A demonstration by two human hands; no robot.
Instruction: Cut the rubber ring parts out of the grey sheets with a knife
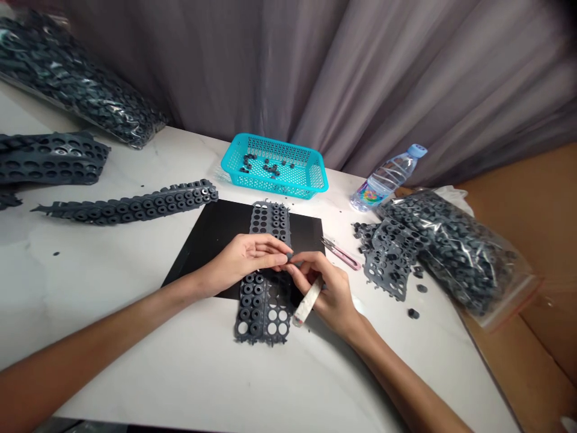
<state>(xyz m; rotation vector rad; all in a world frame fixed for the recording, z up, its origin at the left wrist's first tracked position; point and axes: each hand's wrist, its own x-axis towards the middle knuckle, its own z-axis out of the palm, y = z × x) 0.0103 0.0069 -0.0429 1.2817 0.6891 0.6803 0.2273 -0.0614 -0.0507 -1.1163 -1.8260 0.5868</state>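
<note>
My left hand [252, 255] is closed, thumb and fingertips pinching a small dark rubber piece [289, 257]. My right hand [327, 291] meets it there, its thumb and forefinger pressed close to the same piece. Across my right palm lies a slim tool with a whitish wrapped handle [308, 302], held by the curled fingers; its working end is hidden. Beneath both hands a black moulded rubber sheet [264, 325] runs lengthwise over a black mat [205, 240]. Ring-shaped parts fill some of its holes, while white tabletop shows through others.
A turquoise basket [274, 187] holds several small black pieces. Pink-handled thread snips [341, 254] lie right of the mat. Farther right are a rubber sheet [390, 258], a bag of black parts [464, 258] and a water bottle [387, 177]. Another strip [135, 204] and a full bag [76, 78] lie left.
</note>
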